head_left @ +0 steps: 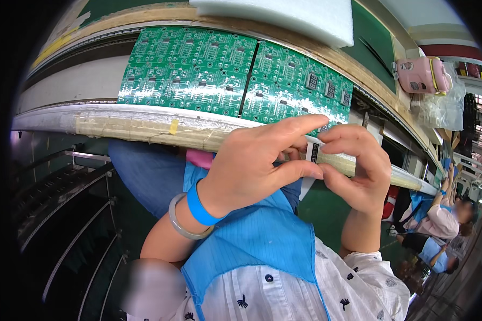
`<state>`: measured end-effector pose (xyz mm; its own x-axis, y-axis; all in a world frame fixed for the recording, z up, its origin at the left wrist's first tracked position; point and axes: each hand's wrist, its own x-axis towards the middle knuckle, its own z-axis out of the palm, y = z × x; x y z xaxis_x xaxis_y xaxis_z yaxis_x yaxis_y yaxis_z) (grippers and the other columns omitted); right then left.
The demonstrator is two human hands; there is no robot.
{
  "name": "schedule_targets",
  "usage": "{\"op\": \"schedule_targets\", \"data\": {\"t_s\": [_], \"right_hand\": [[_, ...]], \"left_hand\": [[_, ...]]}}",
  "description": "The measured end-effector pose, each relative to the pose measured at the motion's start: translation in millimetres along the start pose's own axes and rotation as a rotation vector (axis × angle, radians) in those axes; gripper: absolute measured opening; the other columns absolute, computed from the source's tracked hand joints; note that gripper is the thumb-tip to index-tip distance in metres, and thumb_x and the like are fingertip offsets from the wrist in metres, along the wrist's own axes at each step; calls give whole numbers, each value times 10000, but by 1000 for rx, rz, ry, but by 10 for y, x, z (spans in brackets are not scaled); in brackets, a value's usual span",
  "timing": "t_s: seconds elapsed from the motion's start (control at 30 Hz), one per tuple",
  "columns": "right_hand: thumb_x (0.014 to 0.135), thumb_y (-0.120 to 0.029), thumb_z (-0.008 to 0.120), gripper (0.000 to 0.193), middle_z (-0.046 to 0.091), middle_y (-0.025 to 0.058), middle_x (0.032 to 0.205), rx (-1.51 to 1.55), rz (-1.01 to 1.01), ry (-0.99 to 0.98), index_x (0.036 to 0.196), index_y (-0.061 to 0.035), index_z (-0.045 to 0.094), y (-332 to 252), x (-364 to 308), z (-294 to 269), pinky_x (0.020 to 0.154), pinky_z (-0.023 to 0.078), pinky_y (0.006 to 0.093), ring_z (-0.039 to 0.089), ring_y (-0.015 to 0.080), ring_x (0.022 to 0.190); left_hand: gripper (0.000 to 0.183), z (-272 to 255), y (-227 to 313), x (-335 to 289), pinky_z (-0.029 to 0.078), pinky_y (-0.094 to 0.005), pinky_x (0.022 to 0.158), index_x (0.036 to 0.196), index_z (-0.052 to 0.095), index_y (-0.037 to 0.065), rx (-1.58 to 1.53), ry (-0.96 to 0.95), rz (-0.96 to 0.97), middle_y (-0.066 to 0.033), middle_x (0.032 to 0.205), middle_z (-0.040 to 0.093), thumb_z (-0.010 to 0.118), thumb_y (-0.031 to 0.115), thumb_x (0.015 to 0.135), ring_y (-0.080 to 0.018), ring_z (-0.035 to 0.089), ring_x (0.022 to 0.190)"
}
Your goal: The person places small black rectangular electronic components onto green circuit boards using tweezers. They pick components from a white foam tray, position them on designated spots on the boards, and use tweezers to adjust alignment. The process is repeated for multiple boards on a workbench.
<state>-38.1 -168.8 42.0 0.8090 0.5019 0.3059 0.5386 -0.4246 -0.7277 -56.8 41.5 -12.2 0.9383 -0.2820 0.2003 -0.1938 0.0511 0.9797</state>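
Between my two hands is a small seven-segment display module [314,153] with a white side and a black face, held just over the near rail. My left hand [257,160] is closed about its left side, with the index finger stretched over the top. My right hand [361,163] curls around from the other side, thumb and finger at the module's edge; the exact contact is partly hidden. Beyond them lie two green circuit board panels, a left one [185,67] and a right one [284,80]. Several displays [330,89] stand at the right panel's right end.
The panels rest between a tape-wrapped near rail [144,130] and a wooden far rail [144,17]. White foam [284,18] lies behind. A pink case [423,75] stands at far right. Black racks [64,214] are at lower left. Other people [439,219] work further right.
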Motion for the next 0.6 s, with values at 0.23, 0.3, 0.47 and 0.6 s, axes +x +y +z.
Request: {"op": "schedule_targets", "data": {"t_s": [0.23, 0.3, 0.47, 0.6], "right_hand": [[672, -6, 823, 287, 739, 110, 1013, -127, -69, -30, 949, -34, 754, -4, -48, 26, 776, 566, 363, 716, 278, 908], [674, -3, 824, 287, 742, 111, 997, -105, -69, -35, 950, -30, 752, 14, -49, 34, 776, 568, 362, 719, 280, 903], [695, 6, 824, 275, 749, 118, 968, -46, -17, 55, 958, -22, 747, 182, -21, -1, 786, 568, 358, 721, 282, 909], [716, 5, 817, 267, 747, 101, 983, -298, -2, 113, 970, -39, 748, 382, 19, -17, 803, 553, 358, 714, 268, 915]], "left_hand": [[702, -3, -59, 6, 563, -248, 711, 1425, 594, 79, 1, -58, 43, -49, 921, 751, 877, 87, 782, -94, 687, 792], [719, -12, -58, 3, 558, -240, 697, 1434, 585, 79, 14, -75, 33, -50, 920, 751, 879, 81, 778, -86, 683, 786], [544, -46, -75, 3, 539, -334, 762, 1249, 694, 86, 328, 43, 196, -39, 959, 741, 871, 260, 765, -200, 685, 846], [380, -209, -163, 42, 445, -398, 853, 1008, 740, 119, 852, 99, 423, -5, 985, 727, 833, 377, 746, -241, 633, 948]]}}
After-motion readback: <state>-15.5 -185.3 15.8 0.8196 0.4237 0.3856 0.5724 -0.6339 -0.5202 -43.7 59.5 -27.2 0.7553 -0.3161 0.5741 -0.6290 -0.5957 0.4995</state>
